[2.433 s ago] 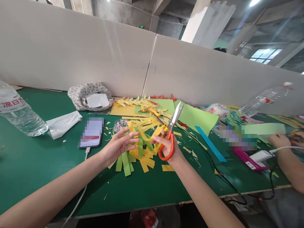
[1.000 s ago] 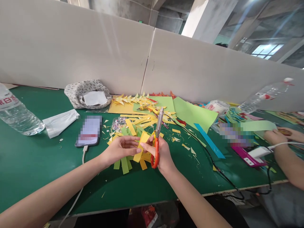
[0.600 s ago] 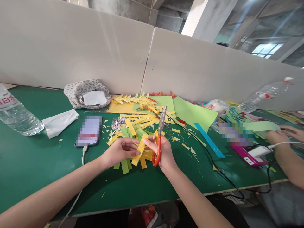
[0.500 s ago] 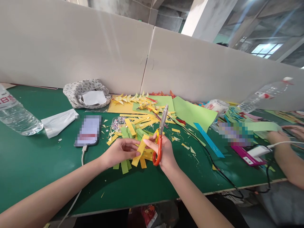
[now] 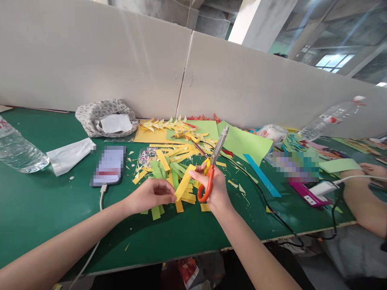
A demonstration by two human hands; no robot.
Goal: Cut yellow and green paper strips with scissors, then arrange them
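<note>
A yellow paper strip is stretched slantwise between my two hands. My left hand pinches its lower end with thumb and fingertips. At the upper end, the thumb and finger of my right hand grip it. That same right hand also carries scissors with orange and yellow handles, their metal blades pointing up and away from me. Beneath the hands lies a loose pile of green paper strips and yellow ones, partly hidden by my fingers.
A phone on a cable lies left, near a water bottle. Behind the pile are a yellow glue gun and green paper sheets. A black cord crosses right toward a magenta power strip; another person's arm is beyond.
My right hand has shifted slightly right, and the scissors tilt further rightward. The yellow strip shows more of its length between my hands. The whole view has drifted a little.
</note>
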